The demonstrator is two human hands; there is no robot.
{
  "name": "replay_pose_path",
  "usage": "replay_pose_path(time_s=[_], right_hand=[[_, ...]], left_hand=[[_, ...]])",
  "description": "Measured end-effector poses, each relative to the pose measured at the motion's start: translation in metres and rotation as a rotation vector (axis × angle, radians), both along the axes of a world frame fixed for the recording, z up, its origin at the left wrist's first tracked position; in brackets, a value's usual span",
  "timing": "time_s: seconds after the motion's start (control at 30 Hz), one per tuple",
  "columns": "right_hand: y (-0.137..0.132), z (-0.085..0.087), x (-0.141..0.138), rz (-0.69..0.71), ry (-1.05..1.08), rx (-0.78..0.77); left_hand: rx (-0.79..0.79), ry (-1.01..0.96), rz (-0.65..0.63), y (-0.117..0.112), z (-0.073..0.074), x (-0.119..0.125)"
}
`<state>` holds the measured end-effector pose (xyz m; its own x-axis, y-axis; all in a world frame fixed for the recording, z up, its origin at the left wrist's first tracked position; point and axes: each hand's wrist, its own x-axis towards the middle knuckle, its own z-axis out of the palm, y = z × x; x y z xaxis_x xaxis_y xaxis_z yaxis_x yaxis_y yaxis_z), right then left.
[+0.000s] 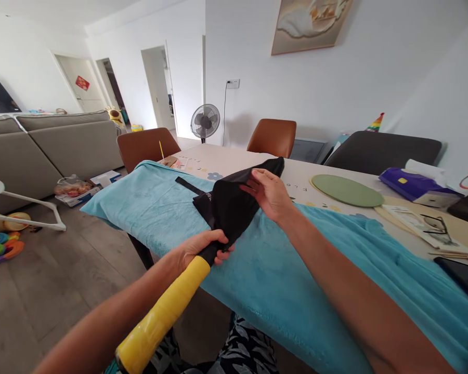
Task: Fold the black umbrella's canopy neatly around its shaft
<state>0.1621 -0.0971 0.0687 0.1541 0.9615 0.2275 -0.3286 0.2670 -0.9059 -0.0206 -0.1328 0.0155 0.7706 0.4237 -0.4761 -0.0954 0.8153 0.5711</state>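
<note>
Yellow handle [166,311] with black cover [234,208] at its far end: held up over the near edge of the table [234,161], handle angled down toward the wearer. Left hand [206,245]: grip closed round the black section just above the yellow wrap. Right hand [271,195]: grip pinching the cover's upper edge. Strap [189,185] sticks out left. Blue blanket [152,202] under it all, draping off the near edge. To the right on the table: green mat [347,190], purple tissue pack [407,185], glasses [437,228]. Beyond the table: brown chair [273,136], fan [205,122].
</note>
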Motion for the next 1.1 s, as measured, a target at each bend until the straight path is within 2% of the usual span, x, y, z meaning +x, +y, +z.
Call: replay_pose_path(time_s=[0.1,0.2,0.3,0.4,0.5,0.6,0.73,0.83,0.93,1.1], right_hand=[[-0.005,0.007,0.002,-0.057,-0.122,0.028],[-0.006,0.009,0.015,-0.09,-0.368,-0.111],[-0.003,0.005,0.034,0.065,-0.662,-0.385],[0.0,-0.006,0.043,0.249,-0.738,-0.609],[0.002,-0.021,0.038,0.413,-0.612,-0.712],[0.003,-0.036,0.028,0.543,-0.356,-0.739],[0.002,-0.047,0.017,0.605,-0.096,-0.748],[0.0,-0.051,0.005,0.516,0.072,-0.694],[-0.001,-0.054,-0.012,0.325,0.212,-0.664],[-0.003,-0.057,-0.029,0.135,0.243,-0.687]], left_hand=[[-0.238,-0.347,0.081,-0.009,-0.011,0.007],[-0.308,-0.462,0.121,-0.016,-0.019,0.019],[-0.31,-0.438,0.131,-0.015,-0.018,0.023],[-0.299,-0.359,0.151,-0.01,-0.012,0.018],[-0.291,-0.306,0.143,-0.007,-0.008,0.014],[-0.307,-0.303,0.122,-0.006,-0.007,0.013],[-0.314,-0.293,0.119,-0.006,-0.004,0.014],[-0.266,-0.275,0.133,-0.006,0.0,0.013],[-0.226,-0.238,0.147,-0.006,0.001,0.012],[-0.151,-0.064,0.152,-0.01,-0.001,0.015]])
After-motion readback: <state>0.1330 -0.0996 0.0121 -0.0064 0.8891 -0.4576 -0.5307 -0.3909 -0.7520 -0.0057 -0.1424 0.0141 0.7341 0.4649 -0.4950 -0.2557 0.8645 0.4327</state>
